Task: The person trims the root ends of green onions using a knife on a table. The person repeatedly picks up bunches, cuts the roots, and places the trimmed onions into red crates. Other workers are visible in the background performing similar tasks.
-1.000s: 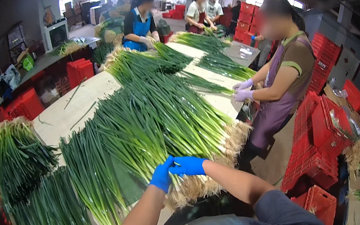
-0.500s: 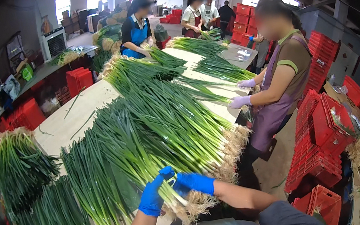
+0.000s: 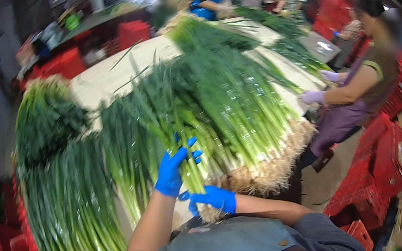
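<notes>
A small bunch of green onions (image 3: 192,178) stands raised in front of my body, leaves up and roots down. My left hand (image 3: 169,175), in a blue glove, is wrapped around its pale stalks. Lower down, my right hand (image 3: 216,199), also gloved in blue, is closed around the root end, and its palm side is partly hidden. Just beyond lies a broad pile of green onions (image 3: 240,102), its shaggy roots toward me. More green onions (image 3: 67,203) are laid in a long row to my left, with a separate bundle (image 3: 48,112) at its far end.
The pale tabletop (image 3: 102,81) shows behind the piles. Red crates (image 3: 381,169) stack up at the right, and more red crates (image 3: 134,34) stand beyond the table. A co-worker in a purple apron (image 3: 340,122) handles green onions across the right edge. Other people work farther back.
The held bunch has come up more upright and closer to my body. My left hand has shifted up along the stalks, while my right hand has moved down to the roots. The view has swung left.
</notes>
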Available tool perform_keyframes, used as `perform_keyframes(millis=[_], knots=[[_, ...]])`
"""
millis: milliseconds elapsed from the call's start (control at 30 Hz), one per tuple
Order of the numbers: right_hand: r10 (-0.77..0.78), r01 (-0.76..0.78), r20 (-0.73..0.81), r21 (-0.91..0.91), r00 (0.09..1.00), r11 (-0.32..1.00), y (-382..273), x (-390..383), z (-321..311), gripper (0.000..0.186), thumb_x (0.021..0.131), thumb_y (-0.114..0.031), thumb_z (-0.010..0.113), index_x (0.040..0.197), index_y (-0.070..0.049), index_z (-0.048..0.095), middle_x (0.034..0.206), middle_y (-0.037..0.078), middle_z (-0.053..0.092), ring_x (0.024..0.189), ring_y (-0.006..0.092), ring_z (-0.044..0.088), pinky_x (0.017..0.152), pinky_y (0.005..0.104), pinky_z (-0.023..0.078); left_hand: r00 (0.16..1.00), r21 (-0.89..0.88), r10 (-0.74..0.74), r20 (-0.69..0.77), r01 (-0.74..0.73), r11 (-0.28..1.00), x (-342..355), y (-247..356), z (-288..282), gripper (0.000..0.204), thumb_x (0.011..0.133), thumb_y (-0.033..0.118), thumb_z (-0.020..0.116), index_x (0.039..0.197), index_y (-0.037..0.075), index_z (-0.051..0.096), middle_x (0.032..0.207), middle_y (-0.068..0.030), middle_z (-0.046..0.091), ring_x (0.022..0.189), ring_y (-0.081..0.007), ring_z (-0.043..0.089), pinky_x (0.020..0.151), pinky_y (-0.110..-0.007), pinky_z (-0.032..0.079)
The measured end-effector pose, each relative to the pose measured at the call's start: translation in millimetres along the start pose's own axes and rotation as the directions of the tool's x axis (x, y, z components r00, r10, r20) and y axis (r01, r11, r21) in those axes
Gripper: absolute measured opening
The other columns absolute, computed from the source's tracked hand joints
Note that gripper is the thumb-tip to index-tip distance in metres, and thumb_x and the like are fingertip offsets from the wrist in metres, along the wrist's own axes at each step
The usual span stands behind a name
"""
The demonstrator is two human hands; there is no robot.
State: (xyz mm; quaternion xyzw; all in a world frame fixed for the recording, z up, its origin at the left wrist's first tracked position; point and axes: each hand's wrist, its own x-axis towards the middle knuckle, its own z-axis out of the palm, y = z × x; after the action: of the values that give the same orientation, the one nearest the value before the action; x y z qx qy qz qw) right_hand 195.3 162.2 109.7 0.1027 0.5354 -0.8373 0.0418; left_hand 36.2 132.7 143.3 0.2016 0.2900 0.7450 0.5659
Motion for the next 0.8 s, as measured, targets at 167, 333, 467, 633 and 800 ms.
perform_keyframes(millis=[167,333,467,633,800], knots=[[0.121,-0.125,0.041,0.133,0.992,0.983,20.8,12.6,11.3,0.049,0.093,-0.03,0.048,0.131,-0.001,0.04,0.097,0.008,0.059,0.088,0.0151,0.057,0.081,0.0304,0.048,0.992,0.11,0.121,-0.016,-0.119,0.987,-21.5,18.6,-26.9,0.051,0.086,0.014,0.057,0.132,0.007,0.036,0.123,-0.0155,0.052,0.093,-0.0254,0.061,0.076,-0.039,0.053],[0.24,-0.257,0.094,0.432,0.966,0.865,42.3,28.6,11.1,0.053,0.091,-0.036,0.051,0.133,-0.006,0.038,0.099,0.009,0.059,0.09,0.0199,0.059,0.077,0.0355,0.051,0.992,0.052,-0.009,-0.127,0.015,0.999,-24.9,-13.9,-85.1,0.043,0.088,0.024,0.056,0.124,0.004,0.044,0.119,-0.0147,0.054,0.097,-0.0256,0.059,0.08,-0.04,0.051],[0.353,-0.267,-0.039,0.58,0.935,0.77,94.3,52.4,-20.1,0.04,0.088,-0.031,0.057,0.117,-0.004,0.051,0.1,0.012,0.062,0.089,0.0253,0.061,0.077,0.0407,0.052,0.944,0.19,-0.264,-0.199,0.301,0.934,-43.1,-89.1,-169.9,0.032,0.089,0.026,0.054,0.113,0.004,0.052,0.099,-0.0145,0.062,0.079,-0.0235,0.063,0.066,-0.036,0.054],[0.332,-0.208,-0.12,0.572,0.936,0.793,106.2,46.5,-15.0,0.035,0.085,-0.024,0.061,0.112,-0.004,0.054,0.1,0.014,0.062,0.089,0.0267,0.062,0.077,0.0409,0.052,0.885,0.084,-0.412,-0.218,0.437,0.895,-71.0,-90.8,-164.3,0.031,0.087,0.022,0.056,0.112,0.004,0.052,0.087,-0.0106,0.062,0.059,-0.0205,0.059,0.045,-0.032,0.047],[0.387,-0.244,-0.092,0.637,0.918,0.731,98.8,45.6,-10.7,0.037,0.085,-0.023,0.061,0.115,-0.004,0.052,0.102,0.013,0.062,0.089,0.0264,0.062,0.077,0.0405,0.052,0.883,0.05,-0.411,-0.224,0.432,0.901,-75.9,-66.2,-141.1,0.032,0.086,0.021,0.058,0.113,0.005,0.053,0.091,-0.0104,0.062,0.07,-0.02,0.062,0.054,-0.034,0.052]])
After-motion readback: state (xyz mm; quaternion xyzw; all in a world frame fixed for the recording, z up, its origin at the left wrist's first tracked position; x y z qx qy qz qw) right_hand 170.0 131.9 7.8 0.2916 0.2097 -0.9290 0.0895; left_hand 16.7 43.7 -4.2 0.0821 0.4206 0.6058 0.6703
